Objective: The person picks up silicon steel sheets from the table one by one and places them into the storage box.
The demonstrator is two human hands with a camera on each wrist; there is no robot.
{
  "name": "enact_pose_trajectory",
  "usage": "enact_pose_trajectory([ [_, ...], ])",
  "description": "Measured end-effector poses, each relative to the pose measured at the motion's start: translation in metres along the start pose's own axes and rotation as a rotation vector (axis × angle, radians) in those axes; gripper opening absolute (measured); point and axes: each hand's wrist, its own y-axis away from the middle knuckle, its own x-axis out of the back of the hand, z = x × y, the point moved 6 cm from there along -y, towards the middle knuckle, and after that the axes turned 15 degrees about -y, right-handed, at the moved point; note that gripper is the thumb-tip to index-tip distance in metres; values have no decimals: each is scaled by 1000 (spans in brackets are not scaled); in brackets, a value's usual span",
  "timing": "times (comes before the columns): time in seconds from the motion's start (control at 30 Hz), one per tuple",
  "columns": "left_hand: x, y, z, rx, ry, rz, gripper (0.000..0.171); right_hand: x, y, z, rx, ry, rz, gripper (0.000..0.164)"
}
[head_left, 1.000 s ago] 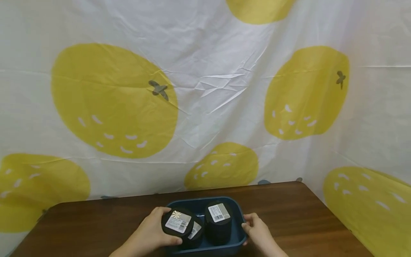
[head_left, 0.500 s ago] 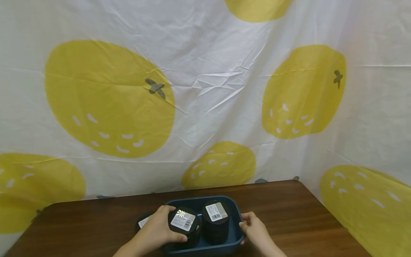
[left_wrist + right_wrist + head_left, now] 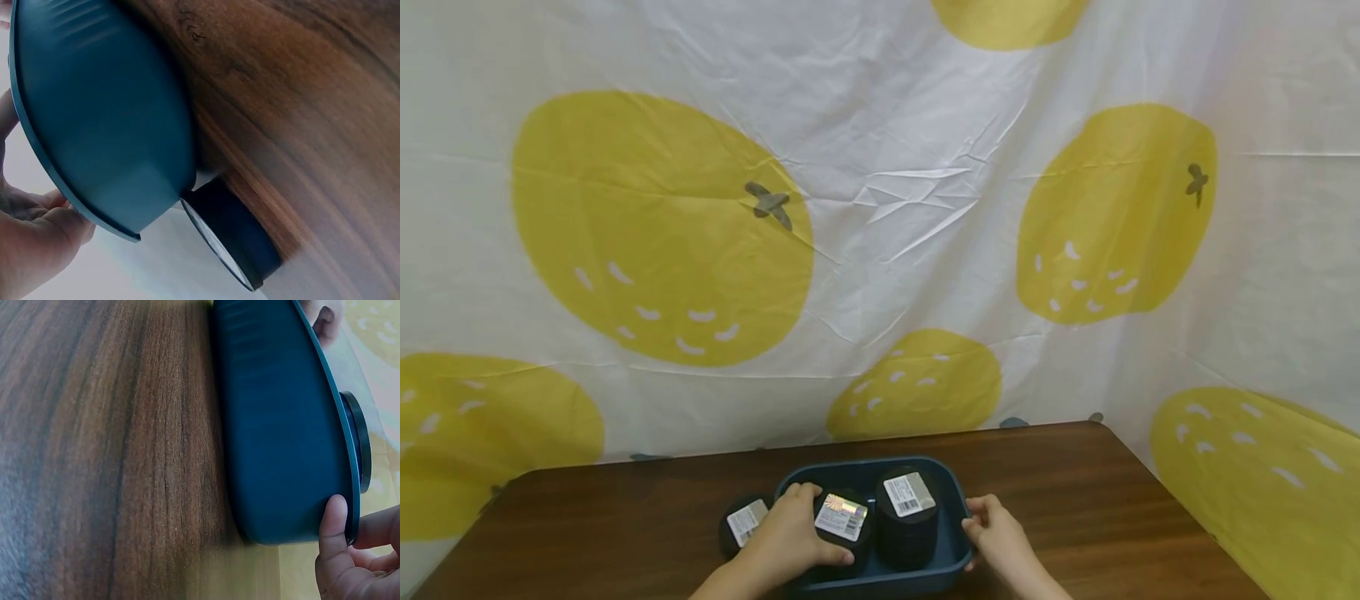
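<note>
A dark blue plastic bin [image 3: 951, 492] stands on the table. Inside it on the left is a round black container [image 3: 841, 518] with a white barcode label and a shiny sticker. My left hand [image 3: 786, 533] spans that container, thumb on the near side and fingers on the far side. Farther right in the bin stands a taller black stack [image 3: 907, 533] with a similar label on top. My right hand [image 3: 1000, 537] pinches the bin's right rim, its thumb [image 3: 335, 519] against the outer wall. Another labelled round container [image 3: 231, 234] sits on the table just outside the bin's left end.
The dark brown wooden table [image 3: 1097, 492] reaches back to a white cloth [image 3: 917, 208] printed with yellow fruit. The cloth also hangs along the right side.
A round container has come out of the bin onto the table at its left. My left hand now grips the other left-hand container in the bin. My right hand stays on the rim.
</note>
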Motion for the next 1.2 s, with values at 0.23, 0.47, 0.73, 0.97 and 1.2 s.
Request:
enact_pose_trajectory([
  [0.23,-1,-1,2,-4,-47,19,88,1,0,1,4,3,2,27],
  [0.47,0,0,4,-33,-80,23,85,-1,0,1,14,4,-12,27],
  [0.73,0,-2,4,-26,-73,-9,81,1,-2,0,-6,0,0,28],
  [0.97,-2,-2,5,-19,-50,-36,82,2,-1,1,-1,16,13,28],
  [1.2,-2,2,6,12,-68,-10,87,1,0,1,16,23,10,27],
])
